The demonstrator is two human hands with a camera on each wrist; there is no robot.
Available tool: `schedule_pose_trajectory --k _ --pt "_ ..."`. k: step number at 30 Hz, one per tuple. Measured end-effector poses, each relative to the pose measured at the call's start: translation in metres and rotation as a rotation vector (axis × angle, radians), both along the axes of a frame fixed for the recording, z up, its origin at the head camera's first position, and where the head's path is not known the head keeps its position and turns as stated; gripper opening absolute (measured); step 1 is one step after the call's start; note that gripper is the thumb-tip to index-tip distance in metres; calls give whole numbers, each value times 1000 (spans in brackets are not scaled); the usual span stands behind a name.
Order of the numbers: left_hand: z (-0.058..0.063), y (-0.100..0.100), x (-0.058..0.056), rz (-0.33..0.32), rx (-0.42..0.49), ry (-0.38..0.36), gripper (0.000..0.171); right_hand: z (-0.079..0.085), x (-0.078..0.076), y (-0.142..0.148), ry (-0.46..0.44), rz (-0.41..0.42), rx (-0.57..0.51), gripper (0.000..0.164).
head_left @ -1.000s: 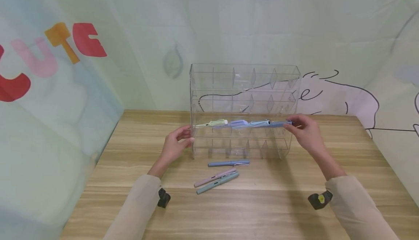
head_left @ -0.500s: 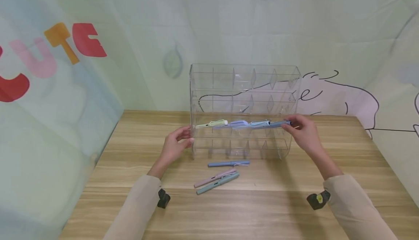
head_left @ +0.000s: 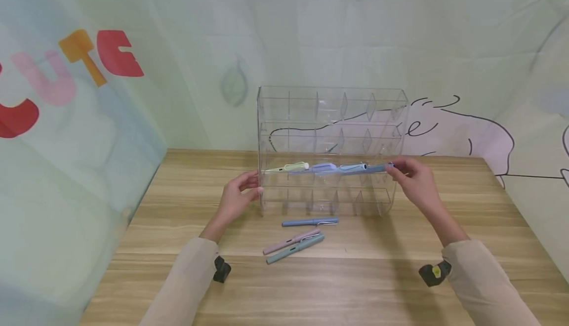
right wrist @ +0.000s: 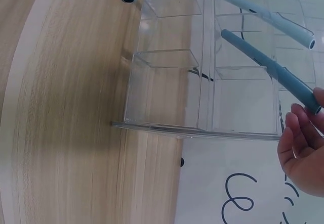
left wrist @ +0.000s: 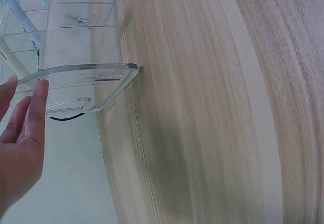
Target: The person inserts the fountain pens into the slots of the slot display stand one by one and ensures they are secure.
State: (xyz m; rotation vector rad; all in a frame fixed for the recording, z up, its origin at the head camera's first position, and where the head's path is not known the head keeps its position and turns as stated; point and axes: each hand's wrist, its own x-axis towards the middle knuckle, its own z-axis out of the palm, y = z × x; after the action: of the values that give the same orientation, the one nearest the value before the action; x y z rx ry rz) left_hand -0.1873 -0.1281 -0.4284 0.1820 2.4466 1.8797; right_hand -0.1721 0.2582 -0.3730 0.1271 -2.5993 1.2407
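Observation:
A clear acrylic rack [head_left: 331, 106] with rows of compartments stands upright on the table. My left hand [head_left: 237, 197] touches its left side panel, fingers fairly straight along the edge in the left wrist view. At the right end, my right hand [head_left: 415, 180] pinches the cap end of a blue pen [right wrist: 283, 77], which slants over the divided row. Left of it in the same row lie a light blue pen [head_left: 353, 168], a lavender pen [head_left: 323, 168] and a pale green pen [head_left: 295, 167].
On the wooden table [head_left: 355, 291] before the rack lie a blue pen [head_left: 310, 222], a pink pen [head_left: 291, 242] and a teal pen [head_left: 295, 248]. A printed cloth [head_left: 186, 69] hangs behind and to the left.
My right hand has shifted slightly left and then back right, still pinching the blue pen. The left hand, the rack and the pens on the table stay in place.

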Motion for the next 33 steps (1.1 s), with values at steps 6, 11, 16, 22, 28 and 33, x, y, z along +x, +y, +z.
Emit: schedule_pose_trajectory --k 6,11,16,22,28,33 --pt "0 0 0 0 -7 5 46 2 1 -1 -6 8 -14 23" --pt "0 0 0 2 -6 -1 46 4 2 0 5 33 -24 22" --pt "2 1 1 7 -2 -6 46 4 1 1 4 39 0 20" --pt "2 1 0 4 1 -3 46 4 1 2 -8 40 23 20" --pt "3 0 1 -1 9 4 45 5 5 4 -41 54 20 30" --pt "3 0 0 4 -3 4 45 4 10 10 -67 49 25 39"
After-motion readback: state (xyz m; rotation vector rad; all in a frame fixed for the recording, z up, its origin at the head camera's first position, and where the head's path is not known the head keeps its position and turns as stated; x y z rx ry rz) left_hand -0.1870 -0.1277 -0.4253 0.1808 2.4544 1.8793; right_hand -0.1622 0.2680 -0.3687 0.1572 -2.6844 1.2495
